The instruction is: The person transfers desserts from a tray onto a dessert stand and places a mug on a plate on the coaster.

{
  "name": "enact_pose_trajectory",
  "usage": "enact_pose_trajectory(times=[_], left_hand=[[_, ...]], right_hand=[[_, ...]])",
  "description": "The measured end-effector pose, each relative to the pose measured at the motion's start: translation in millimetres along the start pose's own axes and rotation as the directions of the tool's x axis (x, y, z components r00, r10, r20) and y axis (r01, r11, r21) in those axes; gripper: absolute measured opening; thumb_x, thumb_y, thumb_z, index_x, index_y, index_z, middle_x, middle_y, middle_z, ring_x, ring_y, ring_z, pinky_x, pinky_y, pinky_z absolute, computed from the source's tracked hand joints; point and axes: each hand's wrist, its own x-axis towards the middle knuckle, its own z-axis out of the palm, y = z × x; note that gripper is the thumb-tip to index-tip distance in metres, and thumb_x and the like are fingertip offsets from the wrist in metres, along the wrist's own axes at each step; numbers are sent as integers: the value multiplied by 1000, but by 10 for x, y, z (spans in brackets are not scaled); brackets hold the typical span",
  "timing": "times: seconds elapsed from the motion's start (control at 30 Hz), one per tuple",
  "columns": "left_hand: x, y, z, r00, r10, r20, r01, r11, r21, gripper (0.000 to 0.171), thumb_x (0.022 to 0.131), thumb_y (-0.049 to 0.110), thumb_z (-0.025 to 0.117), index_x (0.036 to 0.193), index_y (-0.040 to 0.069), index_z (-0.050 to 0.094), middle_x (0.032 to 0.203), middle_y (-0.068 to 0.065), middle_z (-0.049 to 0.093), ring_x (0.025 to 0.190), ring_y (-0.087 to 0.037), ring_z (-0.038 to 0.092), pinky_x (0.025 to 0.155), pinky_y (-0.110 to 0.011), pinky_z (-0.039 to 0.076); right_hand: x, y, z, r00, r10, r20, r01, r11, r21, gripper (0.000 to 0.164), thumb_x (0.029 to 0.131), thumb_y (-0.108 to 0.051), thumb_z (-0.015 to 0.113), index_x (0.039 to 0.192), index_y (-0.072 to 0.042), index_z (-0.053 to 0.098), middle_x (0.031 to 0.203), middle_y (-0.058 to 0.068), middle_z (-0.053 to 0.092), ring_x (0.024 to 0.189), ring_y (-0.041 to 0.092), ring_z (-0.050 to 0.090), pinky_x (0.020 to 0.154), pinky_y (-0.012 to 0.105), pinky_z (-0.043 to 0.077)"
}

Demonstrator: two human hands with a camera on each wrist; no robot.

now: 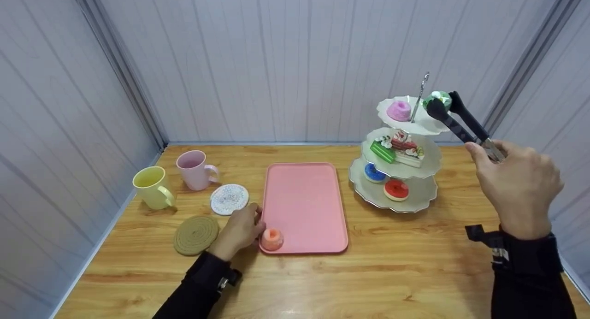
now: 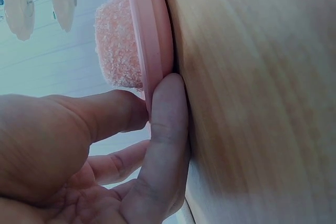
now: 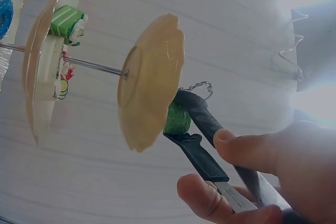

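Your right hand (image 1: 523, 183) grips black-tipped metal tongs (image 1: 457, 127) — the round green cake (image 1: 438, 97) forward-left, between their tips; left hand (image 1: 242, 227) pinches the pink rectangular tray (image 1: 304, 194).

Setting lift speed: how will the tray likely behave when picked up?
Probably stiff: the tray looks flat, with straight sides. Likely light for its size, being shallow. A tilted lift could slide or tip the cake, which stands loose-looking at the near left corner, by the left hand.
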Motion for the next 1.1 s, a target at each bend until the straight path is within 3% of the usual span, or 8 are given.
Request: enact_pose_trajectory(times=[0.2, 0.4, 0.57, 0.7, 0.8, 0.97, 1.1], left_hand=[[-282, 534, -418, 999, -29, 26, 30, 998, -52, 31, 92, 10, 71, 120, -3, 67, 77, -5, 60, 77, -25, 61, 72, -42, 53], [-199, 334, -269, 1000, 30, -4, -30, 998, -50, 32, 91, 14, 70, 118, -3, 66, 76, -6, 59, 74, -26, 60, 68, -41, 52], [-229, 389, -322, 1000, 8, 10, -7, 996, -85, 32, 91, 11, 70, 119, -3, 66, 76, -6, 60, 75, -26, 62, 69, -42, 54], [-173, 292, -247, 999, 32, 2, -32, 997, -73, 32, 91, 12, 69, 119, -3, 65, 75, -4, 59, 71, -23, 60, 64, -38, 51], [-130, 225, -189, 999, 35, 1, -35, 997, -73, 32, 91, 12, 70, 119, -3, 65, 75, -4, 59, 70, -23, 60, 62, -37, 49], [-132, 197, -178, 1000, 21, -3, -21, 995, -95, 33, 91, 16, 72, 119, 1, 66, 75, -3, 58, 70, -21, 59, 61, -35, 48], [-190, 317, -267, 1000, -1, -2, 1, 997, -79, 33, 91, 14, 72, 120, -1, 66, 76, -3, 58, 73, -23, 60, 64, -38, 50]], right_hand=[[121, -45, 32, 999, 19, 47, -18, 999, -35, 64, 97, -60, 70, 122, -1, 77, 70, 21, 62, 54, 30, 41, 46, 39, 25], [248, -89, 69, 991, 33, 132, -24, 998, -66, 68, 98, -64, 66, 120, 0, 76, 70, 18, 59, 57, 32, 45, 49, 40, 28], [320, -134, 106, 986, 20, 167, -9, 998, -69, 71, 97, -67, 65, 121, -2, 77, 86, 27, 68, 63, 36, 50, 50, 40, 29], [355, -157, 118, 983, 22, 183, -9, 997, -72, 72, 97, -67, 65, 126, -2, 75, 102, 33, 72, 67, 39, 55, 51, 41, 31], [373, -161, 123, 979, 23, 204, -7, 997, -79, 73, 97, -68, 65, 126, -2, 75, 101, 33, 72, 67, 39, 55, 52, 41, 32], [386, -154, 138, 974, 29, 226, -9, 996, -88, 80, 94, -75, 63, 125, -2, 75, 98, 30, 71, 68, 37, 55, 53, 41, 33], [387, -149, 146, 969, 38, 243, -19, 997, -81, 91, 90, -84, 57, 127, -2, 74, 108, 32, 73, 73, 42, 59, 55, 42, 33]])
